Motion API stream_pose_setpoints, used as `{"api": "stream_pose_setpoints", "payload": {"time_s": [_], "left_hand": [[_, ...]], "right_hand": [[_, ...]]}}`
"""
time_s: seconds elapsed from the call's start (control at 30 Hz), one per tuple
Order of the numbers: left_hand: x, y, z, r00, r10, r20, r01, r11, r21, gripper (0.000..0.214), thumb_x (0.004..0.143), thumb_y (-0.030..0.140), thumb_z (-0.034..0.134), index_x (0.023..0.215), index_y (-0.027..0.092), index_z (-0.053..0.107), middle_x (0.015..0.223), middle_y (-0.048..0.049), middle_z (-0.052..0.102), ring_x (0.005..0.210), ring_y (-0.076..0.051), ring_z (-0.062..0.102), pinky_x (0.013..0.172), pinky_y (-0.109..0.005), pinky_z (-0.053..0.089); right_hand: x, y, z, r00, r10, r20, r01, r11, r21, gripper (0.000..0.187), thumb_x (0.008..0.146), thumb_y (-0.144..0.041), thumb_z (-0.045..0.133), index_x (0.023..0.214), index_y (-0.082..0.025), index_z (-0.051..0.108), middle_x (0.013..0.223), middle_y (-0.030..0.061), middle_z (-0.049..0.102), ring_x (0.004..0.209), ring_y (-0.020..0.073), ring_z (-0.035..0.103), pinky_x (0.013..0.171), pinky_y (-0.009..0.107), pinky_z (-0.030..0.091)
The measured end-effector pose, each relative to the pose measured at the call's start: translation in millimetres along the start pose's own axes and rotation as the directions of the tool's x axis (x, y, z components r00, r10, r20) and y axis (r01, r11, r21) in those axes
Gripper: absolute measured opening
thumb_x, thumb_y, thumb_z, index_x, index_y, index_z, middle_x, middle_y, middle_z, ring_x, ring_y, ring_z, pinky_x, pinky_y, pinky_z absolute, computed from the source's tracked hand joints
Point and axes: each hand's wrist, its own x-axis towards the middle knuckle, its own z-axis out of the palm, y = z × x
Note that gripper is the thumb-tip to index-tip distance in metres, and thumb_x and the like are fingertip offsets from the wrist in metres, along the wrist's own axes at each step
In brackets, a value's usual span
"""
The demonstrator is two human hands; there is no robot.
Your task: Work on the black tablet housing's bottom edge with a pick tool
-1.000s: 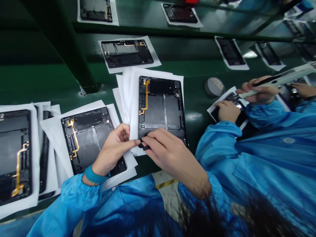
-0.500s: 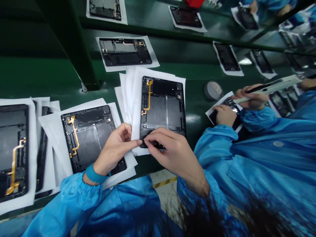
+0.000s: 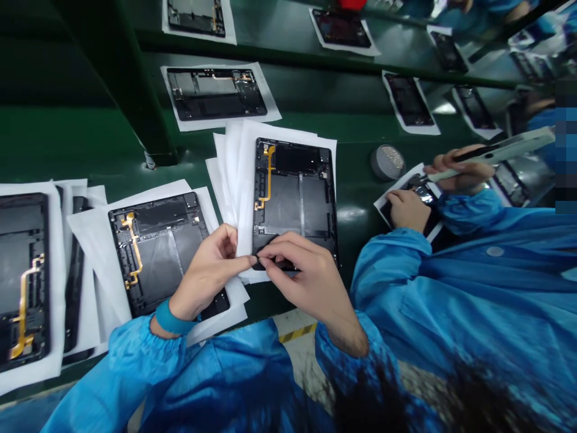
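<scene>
An open black tablet housing (image 3: 282, 204), with an orange flex cable (image 3: 270, 177) along its left side, lies on a stack of white sheets (image 3: 232, 180). My left hand (image 3: 207, 267), wearing a teal wristband (image 3: 172, 319), grips the housing's lower left corner; its thumb tip meets the corner and its other fingers curl by the sheets' edge. Over the housing's lower end is my right hand (image 3: 311, 270), thumb and forefinger pinched together at that same corner. Whatever lies between those fingertips is too small to make out.
To the left, a second tablet housing (image 3: 155, 252) and further stacked housings (image 3: 22, 270) lie on white sheets. Another housing (image 3: 216, 93) lies beyond, near a green post (image 3: 121, 84). At right, a co-worker's hands (image 3: 410, 210) work with a pale tool (image 3: 500, 150) beside a round container (image 3: 387, 162).
The view has shifted slightly. My right hand's pinched fingertips have moved a little left, closer to my left thumb at the corner. The co-worker's tool hand has shifted slightly.
</scene>
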Motion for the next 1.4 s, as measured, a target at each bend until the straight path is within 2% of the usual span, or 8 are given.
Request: {"api": "stream_pose_setpoints", "payload": {"time_s": [0.37, 0.53, 0.9, 1.4], "left_hand": [[1.0, 2.2, 1.6, 1.0, -0.019, 0.003, 0.02, 1.0, -0.019, 0.044, 0.055, 0.023, 0.084, 0.074, 0.016, 0.045, 0.066, 0.0117, 0.052, 0.065, -0.005, 0.052, 0.062, -0.021, 0.036], [1.6, 0.8, 1.5, 1.0, -0.02, -0.003, 0.02, 1.0, -0.006, 0.043, 0.056, 0.024, 0.083, 0.074, 0.016, 0.045, 0.067, 0.0135, 0.054, 0.064, -0.004, 0.054, 0.063, -0.02, 0.037], [1.5, 2.3, 3.6, 1.0, -0.015, -0.012, 0.015, 1.0, 0.003, 0.039, 0.057, 0.024, 0.081, 0.074, 0.016, 0.046, 0.066, 0.0116, 0.054, 0.063, -0.005, 0.055, 0.06, -0.02, 0.037], [1.4, 4.2, 4.8, 1.0, -0.018, 0.001, 0.018, 1.0, -0.023, 0.041, 0.058, 0.025, 0.081, 0.074, 0.015, 0.045, 0.066, 0.0109, 0.055, 0.064, -0.004, 0.053, 0.06, -0.021, 0.038]], "right_hand": [[-1.7, 2.6, -1.1, 1.0, -0.005, 0.002, 0.005, 1.0, 0.027, 0.019, 0.084, -0.007, 0.059, 0.089, -0.021, 0.07, 0.088, 0.0029, 0.069, 0.079, 0.0134, 0.066, 0.067, 0.026, 0.055], [-3.2, 2.7, -0.6, 1.0, 0.012, -0.001, -0.012, 0.999, 0.033, 0.019, 0.084, -0.006, 0.058, 0.089, -0.021, 0.069, 0.088, 0.0018, 0.068, 0.08, 0.0127, 0.065, 0.07, 0.026, 0.054], [-4.7, 4.6, 0.9, 1.0, -0.013, -0.015, 0.013, 1.0, 0.021, 0.019, 0.084, -0.007, 0.057, 0.089, -0.021, 0.068, 0.088, 0.0026, 0.068, 0.082, 0.0151, 0.066, 0.073, 0.03, 0.056], [0.1, 1.8, -2.4, 0.999, 0.032, 0.04, -0.033, 0.999, 0.035, 0.012, 0.087, -0.012, 0.06, 0.087, -0.021, 0.067, 0.085, 0.001, 0.066, 0.075, 0.012, 0.062, 0.068, 0.026, 0.052]]}}
